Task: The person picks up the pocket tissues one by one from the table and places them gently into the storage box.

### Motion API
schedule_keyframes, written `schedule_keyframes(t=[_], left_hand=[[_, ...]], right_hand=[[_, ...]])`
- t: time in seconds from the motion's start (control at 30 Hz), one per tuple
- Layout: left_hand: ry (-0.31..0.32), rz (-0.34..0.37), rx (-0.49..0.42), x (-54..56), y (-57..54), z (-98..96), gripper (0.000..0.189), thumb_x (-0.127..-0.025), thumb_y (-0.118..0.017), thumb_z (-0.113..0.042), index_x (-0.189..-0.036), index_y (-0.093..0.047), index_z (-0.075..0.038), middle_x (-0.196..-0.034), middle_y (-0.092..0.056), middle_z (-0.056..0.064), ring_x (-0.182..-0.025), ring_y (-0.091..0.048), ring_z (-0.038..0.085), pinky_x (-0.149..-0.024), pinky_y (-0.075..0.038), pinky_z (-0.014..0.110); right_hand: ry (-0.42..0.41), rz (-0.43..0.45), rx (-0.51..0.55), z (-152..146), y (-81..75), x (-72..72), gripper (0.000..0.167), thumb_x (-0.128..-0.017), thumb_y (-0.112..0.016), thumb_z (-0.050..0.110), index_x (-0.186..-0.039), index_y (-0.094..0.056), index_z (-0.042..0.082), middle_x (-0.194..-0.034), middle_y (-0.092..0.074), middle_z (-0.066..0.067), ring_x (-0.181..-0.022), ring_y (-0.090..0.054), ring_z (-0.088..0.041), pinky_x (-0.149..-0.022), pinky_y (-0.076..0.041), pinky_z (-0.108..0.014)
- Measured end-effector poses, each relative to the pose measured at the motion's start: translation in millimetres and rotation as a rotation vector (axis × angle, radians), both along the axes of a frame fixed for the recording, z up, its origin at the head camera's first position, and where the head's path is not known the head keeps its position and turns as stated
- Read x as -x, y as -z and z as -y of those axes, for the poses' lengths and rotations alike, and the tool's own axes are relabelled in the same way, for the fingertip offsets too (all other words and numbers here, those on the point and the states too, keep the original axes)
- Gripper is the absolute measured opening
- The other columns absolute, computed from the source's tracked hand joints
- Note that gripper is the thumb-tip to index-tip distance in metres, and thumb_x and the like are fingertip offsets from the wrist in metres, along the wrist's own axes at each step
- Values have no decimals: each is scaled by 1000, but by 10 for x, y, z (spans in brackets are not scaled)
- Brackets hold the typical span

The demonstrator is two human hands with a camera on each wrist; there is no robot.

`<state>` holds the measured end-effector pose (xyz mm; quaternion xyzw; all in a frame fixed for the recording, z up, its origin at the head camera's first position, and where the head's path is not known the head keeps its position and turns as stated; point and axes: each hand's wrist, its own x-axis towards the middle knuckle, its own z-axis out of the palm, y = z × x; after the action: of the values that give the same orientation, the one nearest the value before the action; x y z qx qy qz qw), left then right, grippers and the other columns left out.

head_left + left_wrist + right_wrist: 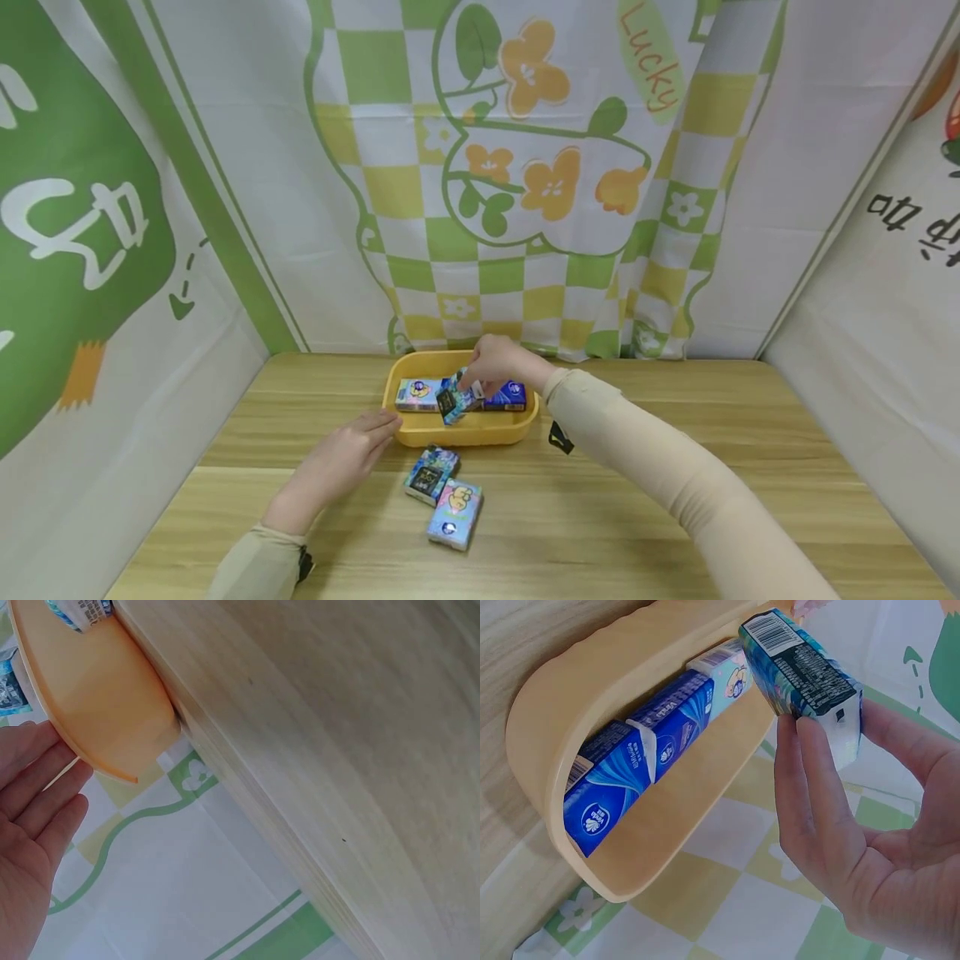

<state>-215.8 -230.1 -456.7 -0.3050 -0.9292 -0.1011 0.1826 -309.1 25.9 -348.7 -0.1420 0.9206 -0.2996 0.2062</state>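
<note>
fingers (829,776) of the right hand (501,364) are pinching a dark patterned pack (450,406), which is hanging tilted over the yellow basket (459,435). from the right wrist, two fingers are showing on one side of this pack and another is pressing the opposite side, while its barcode is facing the camera. the left hand (347,457) is holding no pack; its fingers are stretching out nearly straight, close together, and their tips are touching the rim at the basket's left end.

inside the basket, a light blue cartoon pack (415,395) is lying toward the left, and two deep blue packs (676,724) are lying in line with it toward the right. on the wooden bench (600,525), just in front of the basket, a second patterned pack (429,477) is lying askew, and a pink-and-blue pack (455,515) is meeting its near corner. behind everything, a checked curtain (517,275) with orange flowers is hanging down to the bench's far edge.
</note>
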Motion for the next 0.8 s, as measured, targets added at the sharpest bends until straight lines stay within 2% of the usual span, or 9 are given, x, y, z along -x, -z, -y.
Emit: schedule_keyframes(t=[0.1, 0.2, 0.37, 0.57, 0.67, 0.8], left_hand=[[4, -11, -1, 8, 5, 6, 35, -89, -63, -10, -123, -62, -4, -124, -63, 17, -114, -60, 32, -96, -52, 45], [5, -22, -2, 11, 10, 10, 34, -89, -64, -10, -122, -62, -4, -123, -63, 17, -113, -61, 32, -96, -52, 45], [2, -20, 5, 14, 17, 7, 33, -90, -63, -11, -122, -63, -3, -123, -63, 17, -114, -60, 33, -96, -52, 46], [3, -22, 2, 17, 13, 4, 33, -89, -64, -10, -121, -63, -3, -123, -63, 17, -114, -60, 33, -96, -52, 46], [3, -22, 5, 15, 9, 4, 33, -89, -64, -10, -121, -63, -3, -123, -63, 17, -114, -61, 33, -97, -52, 46], [-1, -17, 7, 11, 11, 8, 33, -89, -64, -11, -122, -63, -3, -123, -63, 17, -114, -60, 33, -97, -52, 46]], right_hand=[[13, 7, -10, 18, 8, 25, 46, -76, -78, 25, -52, -40, 15, -56, -58, -3, -73, -72, -24, -65, -61, -30], [16, 10, -22, 41, 29, 48, 40, -76, -78, 24, -55, -46, 13, -60, -60, -4, -68, -71, -23, -64, -61, -30], [44, 47, -22, 84, 79, 94, 23, -76, -79, 21, -76, -61, 6, -78, -65, -6, -65, -69, -18, -64, -62, -30], [83, 63, -7, 138, 123, 141, 33, -75, -80, 17, -96, -61, 1, -90, -65, -10, -68, -69, -21, -71, -62, -34], [95, 67, -1, 164, 141, 147, 36, -74, -81, 16, -98, -60, -1, -88, -64, -11, -70, -69, -23, -74, -62, -37], [92, 53, -29, 207, 183, 137, 30, -73, -82, 17, -90, -63, 0, -82, -66, -11, -67, -71, -23, -64, -62, -31]])
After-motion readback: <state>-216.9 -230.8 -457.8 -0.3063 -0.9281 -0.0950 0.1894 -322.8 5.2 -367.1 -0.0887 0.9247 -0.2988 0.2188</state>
